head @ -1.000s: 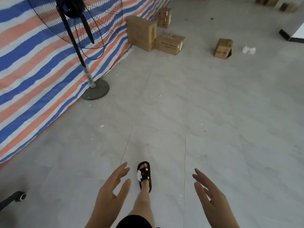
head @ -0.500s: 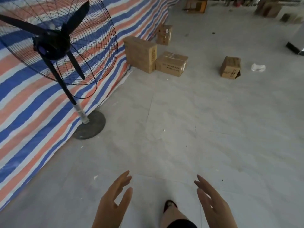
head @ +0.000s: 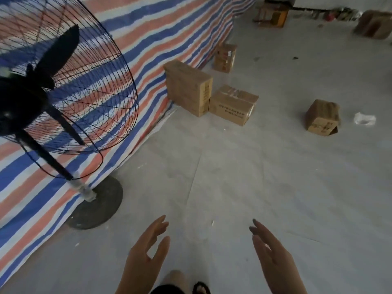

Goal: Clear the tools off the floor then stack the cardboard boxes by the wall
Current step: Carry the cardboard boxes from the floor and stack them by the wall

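Observation:
Several cardboard boxes lie on the grey floor ahead. A tall box (head: 187,87) stands against the striped tarp wall, with a low box (head: 233,104) touching its right side. A smaller box (head: 225,57) stands farther along the wall. Another small box (head: 322,117) lies tilted in the open floor at right. My left hand (head: 146,254) and my right hand (head: 273,256) reach forward at the bottom, fingers straight, both empty and far from the boxes. No tools show on the floor.
A black pedestal fan (head: 53,96) with a round base (head: 96,205) stands at left against the blue, orange and white tarp (head: 161,37). A white crumpled scrap (head: 364,118) lies beside the tilted box. More boxes (head: 374,24) and clutter sit by the far wall.
The view has moved forward and tilted up: the boxes and the fan appear larger and nearer. Both hands stay stretched out and empty. My foot has dropped almost out of view.

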`<action>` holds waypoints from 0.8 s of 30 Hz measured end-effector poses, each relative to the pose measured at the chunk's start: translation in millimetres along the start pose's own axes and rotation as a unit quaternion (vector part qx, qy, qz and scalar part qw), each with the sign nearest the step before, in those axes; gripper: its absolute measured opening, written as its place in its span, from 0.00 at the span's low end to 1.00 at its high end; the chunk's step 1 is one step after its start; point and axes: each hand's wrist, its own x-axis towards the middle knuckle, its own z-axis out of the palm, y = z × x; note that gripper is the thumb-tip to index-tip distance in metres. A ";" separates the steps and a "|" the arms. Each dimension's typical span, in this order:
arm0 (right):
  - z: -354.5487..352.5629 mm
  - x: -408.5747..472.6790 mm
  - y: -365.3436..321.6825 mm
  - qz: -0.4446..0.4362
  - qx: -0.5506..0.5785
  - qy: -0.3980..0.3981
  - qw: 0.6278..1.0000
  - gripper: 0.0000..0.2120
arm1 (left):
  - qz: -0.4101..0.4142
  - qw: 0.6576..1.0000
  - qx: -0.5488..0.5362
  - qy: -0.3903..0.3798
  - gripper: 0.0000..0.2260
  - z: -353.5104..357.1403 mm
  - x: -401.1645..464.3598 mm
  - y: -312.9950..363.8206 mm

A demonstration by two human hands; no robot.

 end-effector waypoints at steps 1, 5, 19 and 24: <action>2.7 22.9 -6.3 -0.001 -0.010 -0.004 1.000 0.23 | -0.009 1.000 -0.008 -0.002 0.24 3.8 23.1 3.9; 15.3 121.5 -19.2 0.016 -0.012 0.010 1.000 0.20 | -0.044 0.999 -0.004 -0.011 0.23 17.3 126.9 13.4; 37.9 514.4 -100.1 -0.008 0.027 0.039 0.999 0.20 | -0.065 0.995 -0.010 -0.069 0.19 57.5 529.7 111.5; 23.9 639.5 -91.8 0.024 0.006 0.021 0.999 0.14 | -0.085 0.994 0.025 -0.057 0.21 102.1 649.6 116.0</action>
